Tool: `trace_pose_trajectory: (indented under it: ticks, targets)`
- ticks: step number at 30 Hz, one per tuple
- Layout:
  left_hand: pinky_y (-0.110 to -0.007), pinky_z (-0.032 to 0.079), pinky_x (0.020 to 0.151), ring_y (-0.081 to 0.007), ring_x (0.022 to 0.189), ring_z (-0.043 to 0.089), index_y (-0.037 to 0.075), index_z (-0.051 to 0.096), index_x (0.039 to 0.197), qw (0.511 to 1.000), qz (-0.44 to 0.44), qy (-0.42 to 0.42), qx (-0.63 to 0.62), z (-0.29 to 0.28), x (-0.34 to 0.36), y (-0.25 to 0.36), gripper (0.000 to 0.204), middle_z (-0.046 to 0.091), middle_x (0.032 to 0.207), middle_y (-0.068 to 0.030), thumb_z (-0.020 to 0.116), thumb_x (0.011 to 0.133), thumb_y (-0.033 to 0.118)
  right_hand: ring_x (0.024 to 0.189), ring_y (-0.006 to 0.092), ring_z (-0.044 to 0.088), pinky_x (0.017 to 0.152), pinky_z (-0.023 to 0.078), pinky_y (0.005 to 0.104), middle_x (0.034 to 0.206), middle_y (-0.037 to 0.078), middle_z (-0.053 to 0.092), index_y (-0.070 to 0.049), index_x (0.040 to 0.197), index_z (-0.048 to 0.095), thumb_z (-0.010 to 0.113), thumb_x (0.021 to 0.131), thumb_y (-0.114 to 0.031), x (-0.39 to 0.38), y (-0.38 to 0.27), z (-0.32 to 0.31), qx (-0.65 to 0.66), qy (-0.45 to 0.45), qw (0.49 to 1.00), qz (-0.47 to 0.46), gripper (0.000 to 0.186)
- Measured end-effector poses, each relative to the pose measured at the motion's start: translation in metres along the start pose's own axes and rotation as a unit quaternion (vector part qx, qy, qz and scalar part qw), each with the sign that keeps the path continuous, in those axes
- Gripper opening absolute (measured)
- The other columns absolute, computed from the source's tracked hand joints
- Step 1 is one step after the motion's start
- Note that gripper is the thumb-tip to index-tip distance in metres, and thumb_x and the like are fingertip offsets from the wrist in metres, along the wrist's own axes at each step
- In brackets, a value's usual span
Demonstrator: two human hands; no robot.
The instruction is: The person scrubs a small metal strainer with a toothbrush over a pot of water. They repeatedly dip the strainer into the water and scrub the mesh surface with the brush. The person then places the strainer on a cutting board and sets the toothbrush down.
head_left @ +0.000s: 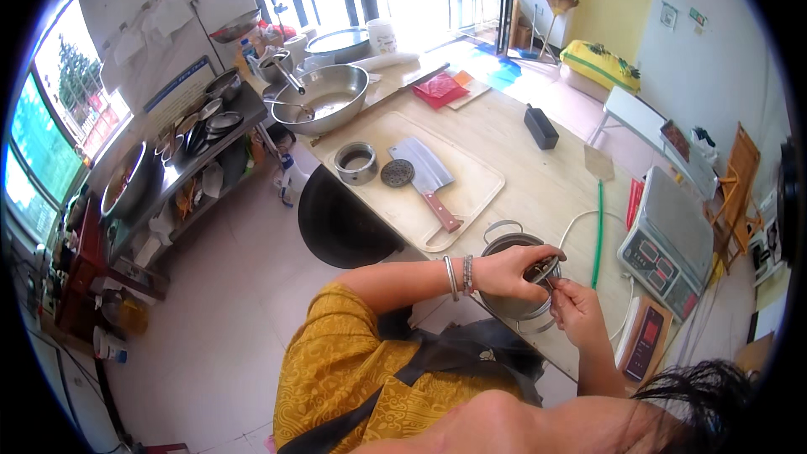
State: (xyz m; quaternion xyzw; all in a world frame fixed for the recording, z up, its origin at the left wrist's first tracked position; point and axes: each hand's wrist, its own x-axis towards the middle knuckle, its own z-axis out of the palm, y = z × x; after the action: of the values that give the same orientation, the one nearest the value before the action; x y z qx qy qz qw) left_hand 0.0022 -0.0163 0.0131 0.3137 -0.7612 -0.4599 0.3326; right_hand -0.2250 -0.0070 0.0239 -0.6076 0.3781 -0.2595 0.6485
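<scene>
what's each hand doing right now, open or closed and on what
Left hand: closed on a small metal part above the steel pot.
Right hand: fingers pinched at the same part; exact grip cannot be told.

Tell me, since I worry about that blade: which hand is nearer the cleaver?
The left. The left hand rests over the pot, just below the cleaver handle's end on the board. The right hand is lower, further right, beyond the pot.
</scene>
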Motion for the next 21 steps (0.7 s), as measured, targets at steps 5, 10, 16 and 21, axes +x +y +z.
trace_pose_trajectory:
  ticks: [5,10,16,21]
  targets:
    - [-0.029,0.048,0.063,-0.0178,0.075,0.06,0.003,0.051,0.125,0.981,-0.084,0.068,-0.163,0.0,-0.005,-0.021,0.049,0.063,0.096,-0.0116,0.058,0.087,0.034,0.069,0.0154,0.059,0.063,0.048,0.0285,0.09,0.014,0.064,0.002,0.124,0.061,0.052,0.095,-0.002,-0.001,0.006,0.007,-0.254,0.059,0.953,-0.156,0.03]
    - [-0.024,0.036,0.04,-0.0156,0.052,0.055,0.008,0.056,0.118,0.865,-0.143,0.07,-0.476,0.002,-0.011,-0.019,0.05,0.059,0.08,-0.0082,0.048,0.092,0.049,0.08,0.0309,0.068,0.073,0.051,0.0344,0.106,0.024,0.067,0.0,0.128,0.058,0.054,0.094,-0.001,0.002,-0.009,0.021,-0.315,0.078,0.918,-0.227,0.034]
    - [-0.026,0.034,0.044,-0.0204,0.056,0.053,0.002,0.053,0.125,0.787,-0.132,0.0,-0.602,0.0,-0.012,-0.011,0.075,0.06,0.087,-0.0137,0.039,0.087,0.065,0.079,0.0367,0.066,0.067,0.054,0.0402,0.091,0.018,0.067,-0.006,0.131,0.057,0.057,0.088,-0.001,0.008,-0.016,0.029,-0.38,0.08,0.876,-0.286,0.043]
    - [-0.027,0.034,0.045,-0.021,0.055,0.051,0.001,0.054,0.126,0.799,-0.127,0.015,-0.587,0.005,-0.012,-0.009,0.078,0.061,0.087,-0.0158,0.039,0.086,0.067,0.076,0.0324,0.067,0.06,0.055,0.0372,0.089,0.016,0.067,-0.006,0.131,0.057,0.059,0.084,-0.002,0.007,-0.012,0.027,-0.434,0.09,0.842,-0.308,0.047]
